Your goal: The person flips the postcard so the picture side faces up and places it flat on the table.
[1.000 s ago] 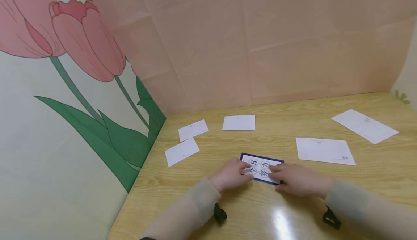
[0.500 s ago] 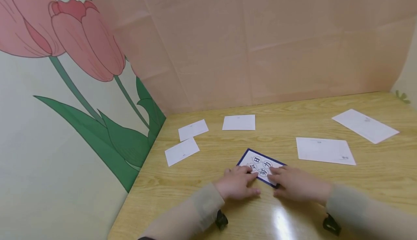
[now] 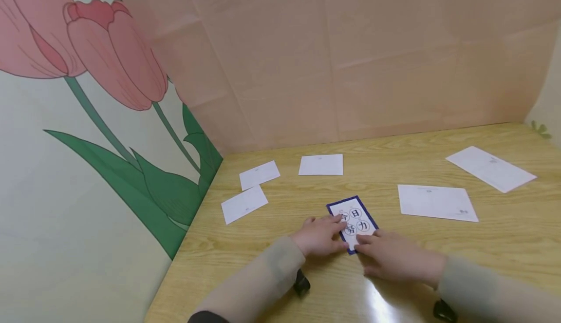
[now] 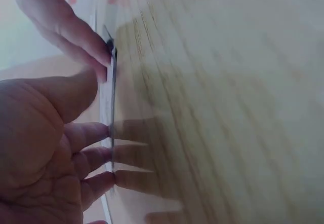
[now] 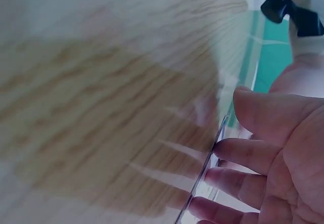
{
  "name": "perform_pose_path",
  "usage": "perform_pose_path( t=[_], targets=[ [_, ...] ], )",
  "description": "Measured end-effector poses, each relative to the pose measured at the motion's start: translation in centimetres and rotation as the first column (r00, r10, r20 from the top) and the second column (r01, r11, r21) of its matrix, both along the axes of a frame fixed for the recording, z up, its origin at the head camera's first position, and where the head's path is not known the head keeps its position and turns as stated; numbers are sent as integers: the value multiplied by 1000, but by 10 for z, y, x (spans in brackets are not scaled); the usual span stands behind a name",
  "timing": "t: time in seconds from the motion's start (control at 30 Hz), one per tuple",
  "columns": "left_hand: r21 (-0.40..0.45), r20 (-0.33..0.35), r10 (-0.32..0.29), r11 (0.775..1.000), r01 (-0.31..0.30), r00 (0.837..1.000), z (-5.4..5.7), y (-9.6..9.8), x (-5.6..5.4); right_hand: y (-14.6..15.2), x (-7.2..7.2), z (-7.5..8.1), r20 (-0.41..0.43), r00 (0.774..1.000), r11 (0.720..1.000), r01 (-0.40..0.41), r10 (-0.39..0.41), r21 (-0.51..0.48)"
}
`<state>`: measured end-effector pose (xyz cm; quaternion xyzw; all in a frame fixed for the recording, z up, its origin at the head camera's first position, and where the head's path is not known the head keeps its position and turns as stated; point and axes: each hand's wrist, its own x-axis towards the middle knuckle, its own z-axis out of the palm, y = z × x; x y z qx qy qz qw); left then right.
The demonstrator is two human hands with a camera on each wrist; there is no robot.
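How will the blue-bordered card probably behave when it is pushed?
The blue-bordered card probably slides easily, since the table looks glossy. It seems fairly stiff, its edges looking straight. Lying flat, it is unlikely to roll or tip.

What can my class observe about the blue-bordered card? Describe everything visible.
The blue-bordered card is a thin white rectangle, possibly paper or plastic, printed with four circled black characters. It lies face up on the wood-grain table, set askew. The left hand touches its left side, partly covering the print; the right hand touches its near end.
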<state>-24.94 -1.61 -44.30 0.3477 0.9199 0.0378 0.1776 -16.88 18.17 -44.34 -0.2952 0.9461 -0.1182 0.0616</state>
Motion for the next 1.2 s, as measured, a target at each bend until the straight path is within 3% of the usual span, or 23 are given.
perform_pose_path(
  t=[0.2, 0.33, 0.47, 0.57, 0.67, 0.73, 0.9, 1.07, 1.2],
  targets=[
    [28, -19, 9, 1000, -8, 1000, -6, 7, -14, -6, 1, 2, -59, 998, 1000, -4, 5, 29],
    [49, -8, 3, 999, -3, 1000, -8, 11, -25, -8, -2, 3, -54, 998, 999, 28, -26, 42],
    [131, 24, 71, 989, -74, 997, -5, 15, -40, -10, -8, 5, -40, 998, 997, 57, -55, 50],
    [217, 52, 220, 950, -226, 974, -2, 15, -57, -11, -13, 6, -35, 997, 995, 75, -73, 60],
    [249, 41, 367, 897, -365, 929, 0, 13, -76, -11, -17, 6, -29, 996, 994, 87, -85, 64],
    [242, 19, 431, 874, -422, 902, 0, 10, -88, -10, -20, 5, -23, 995, 993, 97, -96, 64],
    [195, -34, 485, 861, -470, 874, 3, 4, -111, -6, -27, 4, -1, 992, 990, 124, -124, 71],
    [173, -57, 516, 848, -501, 855, 5, 1, -121, -4, -29, 3, 8, 991, 988, 136, -137, 70],
    [128, -83, 523, 850, -511, 848, -2, 0, -128, -3, -30, 2, 4, 989, 987, 146, -146, 68]
  ],
)
